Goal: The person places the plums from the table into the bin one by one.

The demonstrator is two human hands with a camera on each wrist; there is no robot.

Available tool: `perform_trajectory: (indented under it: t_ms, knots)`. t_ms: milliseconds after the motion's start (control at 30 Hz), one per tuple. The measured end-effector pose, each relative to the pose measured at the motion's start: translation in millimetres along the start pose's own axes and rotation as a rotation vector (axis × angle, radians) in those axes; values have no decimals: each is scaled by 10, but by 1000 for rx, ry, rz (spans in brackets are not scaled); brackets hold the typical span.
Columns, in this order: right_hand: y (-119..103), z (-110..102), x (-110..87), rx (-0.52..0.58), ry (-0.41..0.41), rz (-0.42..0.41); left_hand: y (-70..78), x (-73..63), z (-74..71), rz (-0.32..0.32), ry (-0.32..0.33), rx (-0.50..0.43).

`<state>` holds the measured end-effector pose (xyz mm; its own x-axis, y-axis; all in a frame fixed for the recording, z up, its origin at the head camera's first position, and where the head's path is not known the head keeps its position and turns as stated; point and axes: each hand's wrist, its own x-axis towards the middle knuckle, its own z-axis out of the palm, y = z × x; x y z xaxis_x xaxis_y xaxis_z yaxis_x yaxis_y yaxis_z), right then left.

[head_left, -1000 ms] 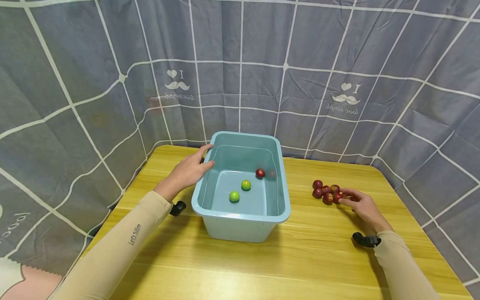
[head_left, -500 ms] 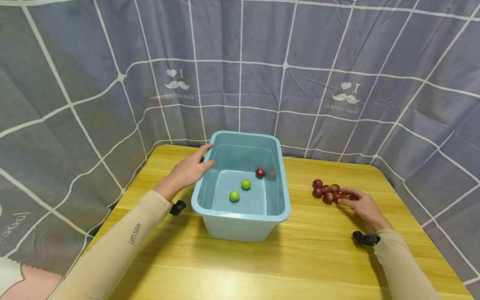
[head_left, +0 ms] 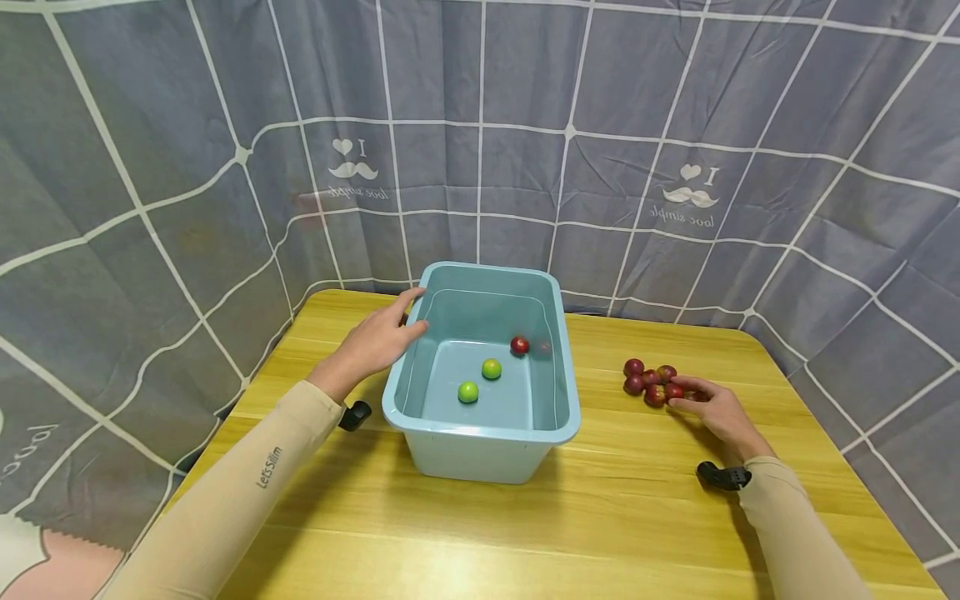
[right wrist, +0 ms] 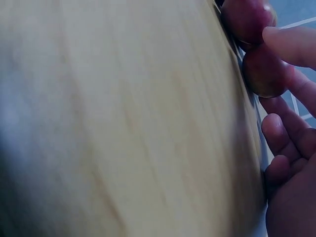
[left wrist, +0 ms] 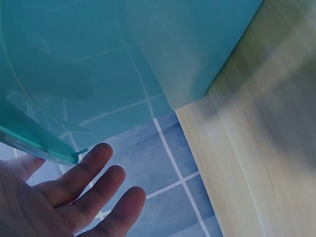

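Note:
My left hand (head_left: 375,340) rests at the left rim of a light blue plastic tub (head_left: 480,435), with index finger and thumb over the edge. In the left wrist view, its other fingers (left wrist: 121,210) extend loosely under the rim, outside the wall. Two small green round fruits (head_left: 491,369) and one red plum (head_left: 519,345) lie on the tub floor. At the right, my right hand (head_left: 723,417) pinches a dark red plum (right wrist: 264,71) between thumb and index finger at the near side of a cluster. Another plum (right wrist: 247,19) sits right beside it.
Several more dark red plums (head_left: 633,384) lie bunched on the wooden table (head_left: 622,517), right of the tub. A grey curtain (head_left: 517,167) with white grid lines hangs behind and around the table. Black straps with wrist cameras (head_left: 723,477) sit on both wrists.
The right hand has shifted slightly left, its thumb and index finger reaching further around the plums. The left hand and the tub have stayed in place.

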<state>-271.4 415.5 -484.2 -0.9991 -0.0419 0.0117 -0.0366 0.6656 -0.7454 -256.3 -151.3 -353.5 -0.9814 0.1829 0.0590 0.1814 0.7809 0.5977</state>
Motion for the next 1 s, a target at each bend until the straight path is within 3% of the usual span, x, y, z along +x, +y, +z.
perform_trajectory:
  t_ms: [1000]
  knots:
    - [-7, 25, -12, -4, -16, 77, -24, 6, 15, 11, 7, 4]
